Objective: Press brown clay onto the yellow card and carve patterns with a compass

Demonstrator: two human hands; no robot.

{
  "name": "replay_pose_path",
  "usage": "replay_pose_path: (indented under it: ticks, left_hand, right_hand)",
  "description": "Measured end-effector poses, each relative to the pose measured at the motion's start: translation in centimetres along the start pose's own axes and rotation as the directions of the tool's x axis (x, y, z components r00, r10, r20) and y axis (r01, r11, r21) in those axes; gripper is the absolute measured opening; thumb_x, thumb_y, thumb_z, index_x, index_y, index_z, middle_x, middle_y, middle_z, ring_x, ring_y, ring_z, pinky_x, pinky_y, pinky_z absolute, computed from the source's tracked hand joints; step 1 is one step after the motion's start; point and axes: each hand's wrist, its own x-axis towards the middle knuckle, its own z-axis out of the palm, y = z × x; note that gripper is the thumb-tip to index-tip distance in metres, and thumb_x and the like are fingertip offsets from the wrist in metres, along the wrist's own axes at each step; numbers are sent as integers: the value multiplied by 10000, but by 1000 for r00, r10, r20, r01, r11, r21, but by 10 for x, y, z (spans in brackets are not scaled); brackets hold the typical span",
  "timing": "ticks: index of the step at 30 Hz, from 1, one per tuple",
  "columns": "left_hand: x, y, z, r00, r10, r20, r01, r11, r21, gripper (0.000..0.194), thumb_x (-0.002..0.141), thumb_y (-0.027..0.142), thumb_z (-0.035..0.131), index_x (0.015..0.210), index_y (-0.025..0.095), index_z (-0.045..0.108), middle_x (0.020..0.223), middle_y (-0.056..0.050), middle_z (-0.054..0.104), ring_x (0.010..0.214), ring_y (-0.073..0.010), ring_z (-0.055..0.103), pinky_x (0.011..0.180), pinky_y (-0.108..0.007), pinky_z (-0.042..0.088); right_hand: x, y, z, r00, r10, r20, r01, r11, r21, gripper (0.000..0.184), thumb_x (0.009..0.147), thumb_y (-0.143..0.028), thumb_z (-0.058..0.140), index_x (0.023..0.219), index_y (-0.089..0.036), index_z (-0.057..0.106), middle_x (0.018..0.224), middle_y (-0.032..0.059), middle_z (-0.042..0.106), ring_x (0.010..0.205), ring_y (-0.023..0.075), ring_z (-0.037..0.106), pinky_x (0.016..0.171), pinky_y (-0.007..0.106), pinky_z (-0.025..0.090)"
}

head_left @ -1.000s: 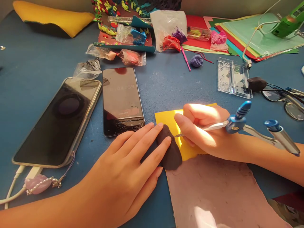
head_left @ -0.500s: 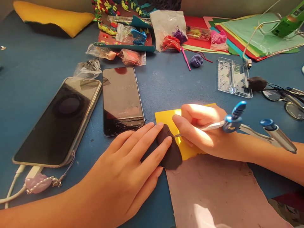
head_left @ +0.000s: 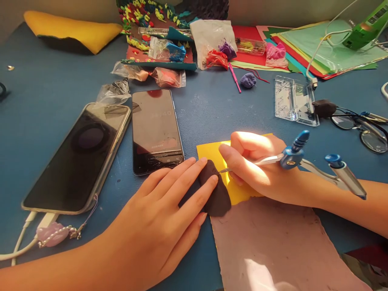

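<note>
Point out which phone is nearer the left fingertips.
The phone on the right, just beyond the left hand; the other phone, farther left, has white cables at its lower end.

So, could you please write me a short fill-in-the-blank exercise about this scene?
1. The left hand rests its fingers on the flat dark piece.
The right hand holds a ____ with blue parts.
2. The bright sheet beneath the right hand is coloured ____.
3. Left of that sheet lie ____ phones.

Missing words: compass; yellow; two.

flat dark slab (head_left: 220, 200), splayed compass (head_left: 291, 158) alongside
</note>
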Motion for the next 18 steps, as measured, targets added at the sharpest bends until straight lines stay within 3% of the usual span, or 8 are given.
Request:
replay_pose_path:
  ticks: [6,18]
  left_hand:
    - [0,2,-3,1000,-16,23,16,1000,3,433,939,173,416,1365,134,479,1484,-165,413,1367,-294,389,1057,-453,360]
    - [0,1,-2,1000,-15,10,15,1000,-4,449,919,165,436,1364,134,485,1478,-162,425,1344,-310,416,1051,-467,381]
  right_hand:
    - [0,-1,1,999,27,-21,-27,1000,-8,388,939,-320,438,598,-202,294,515,-87,311,449,43,266,385,202,201]
    - [3,-1,2,1000,-3,6,2,999,47,399,930,-330,474,598,-215,285,509,-70,331,449,67,282,427,218,233]
